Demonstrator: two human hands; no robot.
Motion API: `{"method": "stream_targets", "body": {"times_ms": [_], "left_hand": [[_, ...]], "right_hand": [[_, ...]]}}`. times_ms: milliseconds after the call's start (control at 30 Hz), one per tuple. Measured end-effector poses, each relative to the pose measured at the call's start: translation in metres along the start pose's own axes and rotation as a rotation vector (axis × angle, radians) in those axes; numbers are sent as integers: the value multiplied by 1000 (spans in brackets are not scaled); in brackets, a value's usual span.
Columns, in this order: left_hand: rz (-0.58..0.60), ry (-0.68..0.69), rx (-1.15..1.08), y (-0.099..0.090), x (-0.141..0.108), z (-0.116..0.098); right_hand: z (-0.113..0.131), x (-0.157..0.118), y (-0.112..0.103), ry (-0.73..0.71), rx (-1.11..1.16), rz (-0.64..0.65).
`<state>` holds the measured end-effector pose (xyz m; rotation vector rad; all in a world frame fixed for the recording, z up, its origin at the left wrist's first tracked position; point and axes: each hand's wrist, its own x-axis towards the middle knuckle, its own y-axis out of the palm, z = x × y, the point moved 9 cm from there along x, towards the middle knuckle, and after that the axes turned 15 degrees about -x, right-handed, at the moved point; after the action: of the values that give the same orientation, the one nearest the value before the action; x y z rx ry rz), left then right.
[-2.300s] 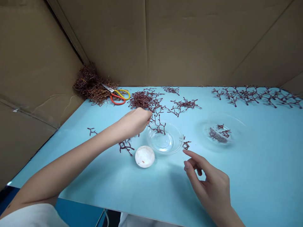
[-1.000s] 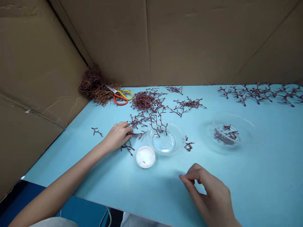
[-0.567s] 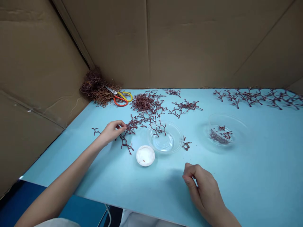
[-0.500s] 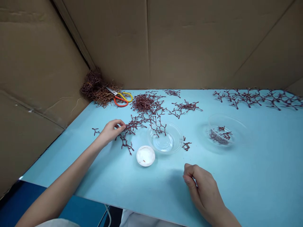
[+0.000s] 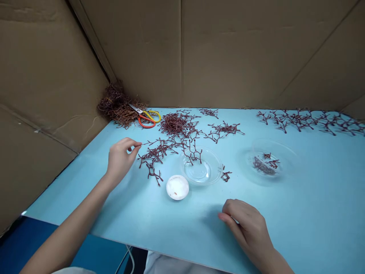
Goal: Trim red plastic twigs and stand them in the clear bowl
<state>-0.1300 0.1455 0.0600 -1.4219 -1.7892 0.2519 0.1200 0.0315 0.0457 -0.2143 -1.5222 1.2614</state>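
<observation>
My left hand (image 5: 122,156) is closed in a pinch above the left of the table. A thin brown twig (image 5: 145,144) shows at its thumb and fingertip. Just right of the hand lies a loose row of brown forked twigs (image 5: 156,153). My right hand (image 5: 245,224) is curled closed near the front of the table; anything inside its fingers is hidden. Between the hands stand a small white dish (image 5: 177,193) with a tiny speck in it and a clear plastic bowl (image 5: 218,171). A branched twig (image 5: 192,154) leans over the bowl's far left rim.
A second clear bowl (image 5: 288,169) at right holds short twig pieces. Scissors (image 5: 146,118) with red and yellow handles lie by a tangled heap (image 5: 124,114) at the back left corner. More twigs (image 5: 302,120) line the back right. Cardboard walls (image 5: 228,53) enclose the table.
My left hand has moved left and slightly up, away from the twig row, and its pinch is tighter. My right hand's fingers have curled closer; it stays in nearly the same place.
</observation>
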Motion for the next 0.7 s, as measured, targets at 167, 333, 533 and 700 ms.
{"method": "stream_targets", "body": {"times_ms": [167, 333, 533, 700], "left_hand": [[-6, 203, 135, -17, -13, -39], [165, 75, -170, -12, -33, -53], [448, -181, -461, 42, -53, -44], [470, -107, -492, 56, -55, -41]], "right_hand": [[-6, 1, -3, 51, 65, 7], [-5, 15, -2, 76, 112, 55], [20, 49, 14, -55, 37, 127], [23, 55, 24, -90, 6, 132]]}}
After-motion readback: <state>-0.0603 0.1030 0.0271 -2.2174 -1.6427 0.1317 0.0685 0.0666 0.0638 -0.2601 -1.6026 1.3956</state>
